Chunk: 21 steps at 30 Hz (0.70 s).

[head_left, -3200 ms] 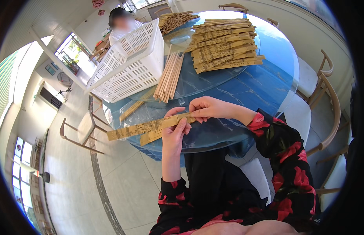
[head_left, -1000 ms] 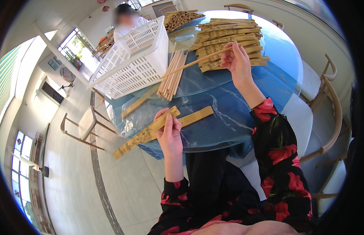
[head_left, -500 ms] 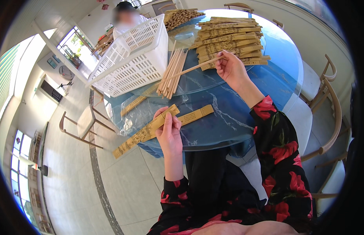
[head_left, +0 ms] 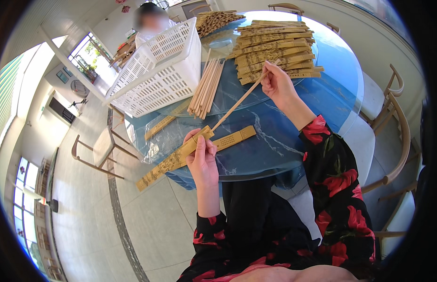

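My left hand point(head_left: 203, 159) grips a gold printed paper chopstick sleeve point(head_left: 164, 167) near its upper end, the sleeve slanting down left past the table edge. In my right hand point(head_left: 278, 87), a pale wooden chopstick point(head_left: 239, 103) is pinched near its upper end; I cannot tell whether it is one or a pair. Its lower tip meets the upper end of the held sleeve; whether it is inside cannot be made out. Another gold sleeve point(head_left: 236, 137) lies flat on the table behind my left fingers. Beyond it rests a loose bundle of chopsticks point(head_left: 206, 91).
A white slatted plastic basket point(head_left: 155, 84) stands left on the round blue glass-topped table point(head_left: 279, 152). One sleeve point(head_left: 163, 124) lies before it. Stacked sleeves point(head_left: 275, 47) and another pile point(head_left: 218, 21) sit farther back. Chairs point(head_left: 103, 145) surround the table; a person point(head_left: 145, 35) is beyond the basket.
My right hand has moved slightly, and the chopstick has swung steeper. Its lower tip has come from over the bundle to the sleeve's upper end. My left hand holds nearly still.
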Each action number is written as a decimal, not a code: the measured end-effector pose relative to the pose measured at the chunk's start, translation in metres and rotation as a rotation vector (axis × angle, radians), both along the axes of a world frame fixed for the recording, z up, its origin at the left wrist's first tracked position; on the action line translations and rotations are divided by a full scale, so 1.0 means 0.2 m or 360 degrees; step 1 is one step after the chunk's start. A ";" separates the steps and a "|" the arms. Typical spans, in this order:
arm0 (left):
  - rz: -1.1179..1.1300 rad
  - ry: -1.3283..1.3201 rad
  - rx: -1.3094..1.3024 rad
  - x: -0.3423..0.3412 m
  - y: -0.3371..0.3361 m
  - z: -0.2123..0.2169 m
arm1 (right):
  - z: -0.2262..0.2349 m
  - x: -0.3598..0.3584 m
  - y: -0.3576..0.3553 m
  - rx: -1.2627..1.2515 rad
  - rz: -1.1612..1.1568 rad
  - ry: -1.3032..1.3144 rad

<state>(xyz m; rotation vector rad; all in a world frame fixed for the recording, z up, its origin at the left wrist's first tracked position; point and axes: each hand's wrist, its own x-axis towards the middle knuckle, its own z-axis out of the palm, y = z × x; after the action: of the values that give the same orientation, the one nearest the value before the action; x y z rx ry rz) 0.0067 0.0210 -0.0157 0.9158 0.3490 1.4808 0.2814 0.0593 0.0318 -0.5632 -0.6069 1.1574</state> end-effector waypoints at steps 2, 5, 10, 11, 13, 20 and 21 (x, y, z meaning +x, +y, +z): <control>-0.0003 -0.0001 0.0003 0.00 0.00 0.00 | 0.00 -0.01 0.00 -0.0007 -0.0029 -0.0021; -0.0007 0.0001 0.0009 0.00 0.00 0.00 | 0.01 -0.01 -0.01 0.0000 -0.0041 -0.0034; 0.0003 -0.0011 0.0042 0.00 0.00 0.00 | 0.02 -0.02 -0.02 -0.0011 -0.0036 -0.0052; 0.0002 -0.0008 0.0040 0.00 0.00 0.00 | 0.01 -0.02 -0.02 -0.0023 -0.0034 -0.0060; -0.0001 -0.0002 0.0038 0.00 0.01 0.00 | 0.01 -0.02 -0.02 -0.0044 -0.0014 -0.0077; -0.0026 -0.0013 0.0032 0.00 0.00 0.00 | 0.00 -0.06 -0.03 -0.0112 0.0132 -0.0188; -0.0028 -0.0019 0.0029 0.00 0.00 0.00 | 0.00 -0.07 -0.03 -0.0125 0.0145 -0.0206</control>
<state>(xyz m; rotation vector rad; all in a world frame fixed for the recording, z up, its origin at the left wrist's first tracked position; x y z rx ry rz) 0.0073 0.0208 -0.0153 0.9220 0.3186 1.4745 0.2666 0.0532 0.0321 -0.6877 -0.7061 1.2412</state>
